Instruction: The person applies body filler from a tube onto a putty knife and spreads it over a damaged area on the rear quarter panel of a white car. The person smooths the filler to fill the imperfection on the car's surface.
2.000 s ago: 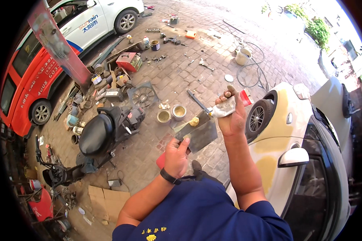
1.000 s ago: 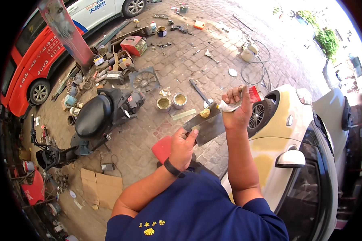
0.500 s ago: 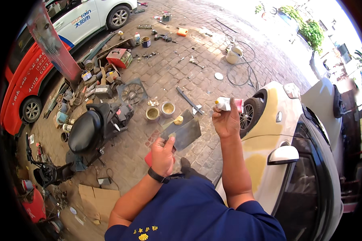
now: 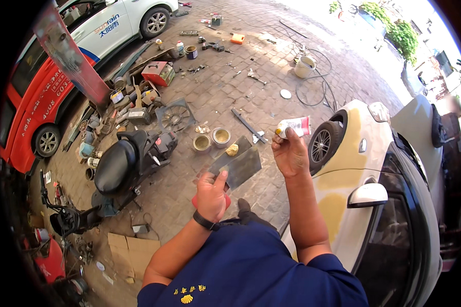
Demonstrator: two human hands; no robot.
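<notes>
My left hand is closed around two overlapping flat dark plates, which look like putty spreaders. A lump of yellowish putty sits on the farther plate. Something red shows under that hand; what it is stays mostly hidden. Raised to the right, my right hand grips a white and red squeeze tube between thumb and fingers. Its yellow cap points left. The tube is held apart from the putty and the spreaders.
Two open cans stand on the paving beyond my left hand. A pale car with yellowish patches is close on my right. A black scooter stands left, near scattered tools and a red toolbox. A hose loops around a bucket.
My right thumb has come down from across the tube to its lower edge, so more of the tube shows. My left hand keeps its hold on the spreaders. The whole view has shifted slightly.
</notes>
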